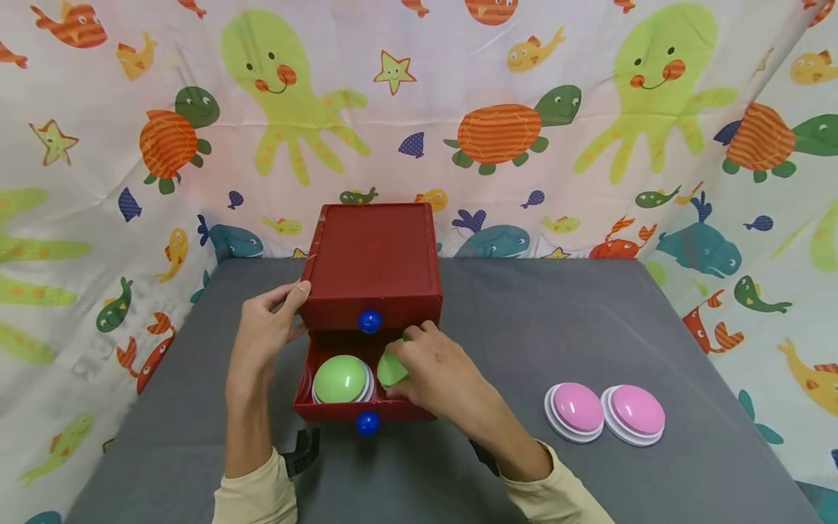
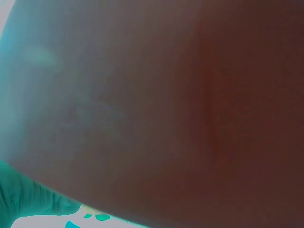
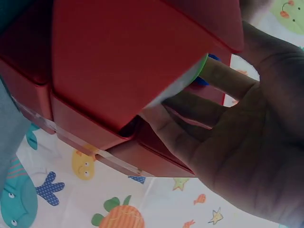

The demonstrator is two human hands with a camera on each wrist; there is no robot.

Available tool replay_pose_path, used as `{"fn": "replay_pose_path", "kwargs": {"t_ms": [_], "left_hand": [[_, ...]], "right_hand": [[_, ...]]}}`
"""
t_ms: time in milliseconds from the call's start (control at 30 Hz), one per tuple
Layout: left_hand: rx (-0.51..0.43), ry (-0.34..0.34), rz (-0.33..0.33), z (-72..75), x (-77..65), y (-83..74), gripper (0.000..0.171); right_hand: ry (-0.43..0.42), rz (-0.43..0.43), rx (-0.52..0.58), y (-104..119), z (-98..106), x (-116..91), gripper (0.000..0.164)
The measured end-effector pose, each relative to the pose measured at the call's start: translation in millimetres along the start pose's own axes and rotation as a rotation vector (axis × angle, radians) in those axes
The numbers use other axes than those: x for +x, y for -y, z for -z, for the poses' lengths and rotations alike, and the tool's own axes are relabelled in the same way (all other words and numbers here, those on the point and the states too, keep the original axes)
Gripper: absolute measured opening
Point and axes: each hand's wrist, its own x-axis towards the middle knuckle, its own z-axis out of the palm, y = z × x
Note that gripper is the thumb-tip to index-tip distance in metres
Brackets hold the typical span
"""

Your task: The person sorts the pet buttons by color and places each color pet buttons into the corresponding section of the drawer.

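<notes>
A red two-drawer box (image 1: 376,251) has its lower drawer (image 1: 330,413) pulled out. Inside, on the left, sits a green domed push button (image 1: 340,379) with a white base. My right hand (image 1: 441,371) grips a second green domed push button (image 1: 390,368), tilted on its side in the drawer's right half. In the right wrist view, my fingers (image 3: 178,137) reach past the red drawer front to the button's white base (image 3: 175,88). At the box's left front corner, my left hand (image 1: 265,324) rests against the side. A red surface fills most of the left wrist view, blurred.
Two pink domed push buttons with white bases, one (image 1: 578,407) beside the other (image 1: 633,411), sit on the grey table (image 1: 524,320) to the right. Blue knobs (image 1: 369,321) mark the drawer fronts. A sea-animal curtain (image 1: 419,87) surrounds the table's back and sides.
</notes>
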Motion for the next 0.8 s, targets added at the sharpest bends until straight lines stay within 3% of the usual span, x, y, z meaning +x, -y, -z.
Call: {"fn": "replay_pose_path", "kwargs": {"t_ms": [433,633,800], "left_hand": [[0.004,-0.011,-0.005,-2.0,-0.5,-1.3,0.068],[0.004,-0.031,-0.004,-0.2,-2.0,0.1,0.067],[-0.008,-0.008,-0.021,-1.1,-1.2,0.1,0.067]], "right_hand": [[0.148,-0.065,0.068,-3.2,2.9,0.8,0.034],[0.177,-0.012,0.037,-3.7,3.7,1.9,0.029],[0.185,0.022,-0.015,-6.3,1.1,0.8,0.037]]}}
